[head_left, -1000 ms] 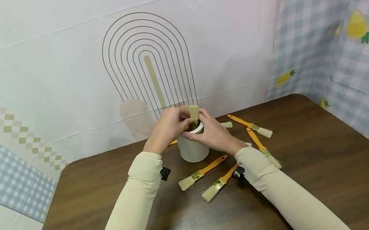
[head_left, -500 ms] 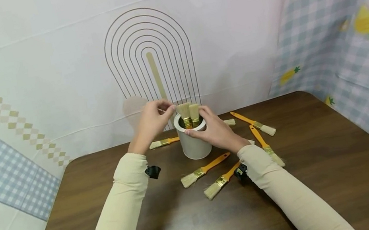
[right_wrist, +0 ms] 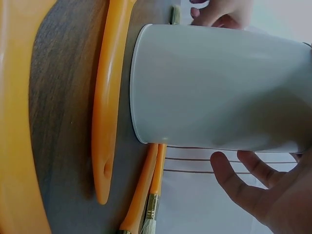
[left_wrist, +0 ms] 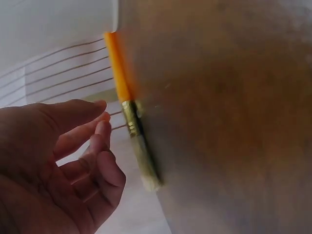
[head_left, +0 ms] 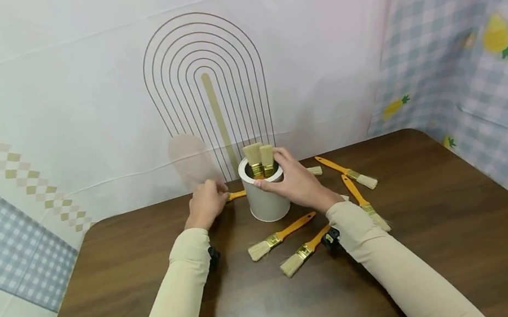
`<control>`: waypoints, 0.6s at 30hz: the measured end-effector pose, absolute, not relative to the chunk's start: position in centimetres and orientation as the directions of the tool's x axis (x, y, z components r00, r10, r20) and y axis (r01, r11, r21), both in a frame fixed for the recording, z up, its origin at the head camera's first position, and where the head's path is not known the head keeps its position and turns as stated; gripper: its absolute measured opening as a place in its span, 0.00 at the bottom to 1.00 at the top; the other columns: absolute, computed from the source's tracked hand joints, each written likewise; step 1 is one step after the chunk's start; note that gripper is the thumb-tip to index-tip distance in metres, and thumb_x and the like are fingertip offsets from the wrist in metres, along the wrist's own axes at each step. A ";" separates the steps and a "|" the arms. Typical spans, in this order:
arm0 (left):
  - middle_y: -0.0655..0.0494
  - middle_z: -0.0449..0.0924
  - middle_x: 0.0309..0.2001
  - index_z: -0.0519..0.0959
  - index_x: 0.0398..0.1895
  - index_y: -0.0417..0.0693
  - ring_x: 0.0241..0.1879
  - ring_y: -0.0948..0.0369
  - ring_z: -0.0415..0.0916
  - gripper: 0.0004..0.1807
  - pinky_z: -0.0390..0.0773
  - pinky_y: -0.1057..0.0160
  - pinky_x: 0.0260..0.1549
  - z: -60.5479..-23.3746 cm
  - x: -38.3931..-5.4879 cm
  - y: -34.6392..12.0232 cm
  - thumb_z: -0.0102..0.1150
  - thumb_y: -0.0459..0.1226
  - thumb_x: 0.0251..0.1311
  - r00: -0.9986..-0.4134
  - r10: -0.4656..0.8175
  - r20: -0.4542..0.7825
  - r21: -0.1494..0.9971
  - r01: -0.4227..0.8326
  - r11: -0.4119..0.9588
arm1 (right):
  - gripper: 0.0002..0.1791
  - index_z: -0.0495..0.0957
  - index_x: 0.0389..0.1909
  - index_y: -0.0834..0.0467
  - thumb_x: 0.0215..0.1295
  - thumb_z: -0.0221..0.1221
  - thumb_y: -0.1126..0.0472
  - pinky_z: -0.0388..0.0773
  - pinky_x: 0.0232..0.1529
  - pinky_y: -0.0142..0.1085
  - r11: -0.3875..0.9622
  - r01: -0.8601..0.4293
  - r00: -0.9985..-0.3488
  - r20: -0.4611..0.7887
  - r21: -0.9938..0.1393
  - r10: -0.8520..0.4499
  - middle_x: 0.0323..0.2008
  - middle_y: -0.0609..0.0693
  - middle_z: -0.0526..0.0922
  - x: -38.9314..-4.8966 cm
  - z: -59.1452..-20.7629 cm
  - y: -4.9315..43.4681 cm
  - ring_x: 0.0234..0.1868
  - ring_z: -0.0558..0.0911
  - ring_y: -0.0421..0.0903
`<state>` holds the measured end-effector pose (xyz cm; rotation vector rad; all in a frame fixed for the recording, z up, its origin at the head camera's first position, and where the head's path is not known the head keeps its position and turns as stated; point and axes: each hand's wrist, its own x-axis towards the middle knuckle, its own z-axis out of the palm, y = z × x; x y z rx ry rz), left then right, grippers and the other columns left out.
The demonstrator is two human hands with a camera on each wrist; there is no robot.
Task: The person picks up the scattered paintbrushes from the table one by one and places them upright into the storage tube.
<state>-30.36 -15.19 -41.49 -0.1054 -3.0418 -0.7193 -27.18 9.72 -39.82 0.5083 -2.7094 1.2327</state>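
Note:
A light grey can (head_left: 268, 200) with a white rim stands upright on the table. Two paintbrushes (head_left: 255, 161) stand in it, pale bristles up. My right hand (head_left: 300, 181) holds the can by its rim, thumb in front and fingers behind; the right wrist view shows its fingers spread beside the can wall (right_wrist: 214, 87). Left of the can lies another paintbrush (left_wrist: 129, 114), orange-handled with a brass-coloured ferrule. My left hand (head_left: 206, 202) is right beside this brush, its fingers loosely bent and holding nothing; in the head view the hand covers the bristle end.
Several more orange-handled brushes lie around the can: one in front (head_left: 282, 236), another nearer me (head_left: 305, 252), and others to the right (head_left: 364, 202). Behind the brown table (head_left: 151, 263) hangs a patterned cloth (head_left: 318, 59).
My left hand has let go of a brush in the can, then moved left and down to the brush on the table. My right hand stays at the can's rim.

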 end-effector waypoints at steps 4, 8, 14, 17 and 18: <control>0.46 0.88 0.54 0.89 0.52 0.50 0.50 0.42 0.85 0.12 0.83 0.40 0.47 -42.1 -30.5 -14.7 0.64 0.43 0.72 -0.996 0.090 -0.008 0.409 0.079 0.909 | 0.53 0.61 0.81 0.48 0.62 0.64 0.26 0.72 0.69 0.57 0.609 -0.357 -0.934 0.254 -0.709 -0.252 0.78 0.47 0.60 -27.1 -39.7 9.7 0.75 0.69 0.55; 0.45 0.88 0.53 0.89 0.51 0.51 0.49 0.41 0.85 0.11 0.83 0.40 0.46 -42.1 -30.4 -14.9 0.62 0.42 0.74 -0.995 0.097 -0.020 0.395 0.081 0.915 | 0.53 0.61 0.81 0.48 0.62 0.64 0.25 0.73 0.68 0.57 0.613 -0.350 -0.936 0.248 -0.708 -0.249 0.79 0.46 0.60 -27.1 -39.7 9.5 0.74 0.69 0.54; 0.45 0.88 0.44 0.90 0.44 0.50 0.40 0.42 0.85 0.13 0.84 0.40 0.40 -41.8 -29.6 -17.0 0.55 0.36 0.75 -0.999 0.036 -0.012 0.331 0.030 0.943 | 0.54 0.60 0.81 0.48 0.62 0.62 0.23 0.74 0.67 0.56 0.619 -0.354 -0.935 0.240 -0.701 -0.262 0.79 0.46 0.59 -27.3 -39.7 9.3 0.74 0.69 0.54; 0.45 0.88 0.42 0.91 0.43 0.48 0.37 0.43 0.85 0.11 0.85 0.44 0.36 -41.7 -29.1 -18.1 0.58 0.37 0.74 -0.999 0.034 -0.025 0.299 0.025 0.954 | 0.55 0.59 0.82 0.48 0.62 0.62 0.23 0.74 0.67 0.57 0.617 -0.339 -0.940 0.227 -0.710 -0.256 0.80 0.46 0.58 -27.4 -39.8 9.6 0.75 0.68 0.54; 0.45 0.88 0.41 0.91 0.43 0.47 0.36 0.44 0.85 0.10 0.85 0.45 0.35 -41.7 -29.0 -18.5 0.60 0.38 0.74 -0.999 0.041 -0.027 0.293 0.031 0.956 | 0.55 0.59 0.82 0.48 0.62 0.62 0.23 0.73 0.67 0.57 0.616 -0.335 -0.941 0.224 -0.713 -0.253 0.80 0.46 0.58 -27.4 -39.8 9.8 0.75 0.68 0.54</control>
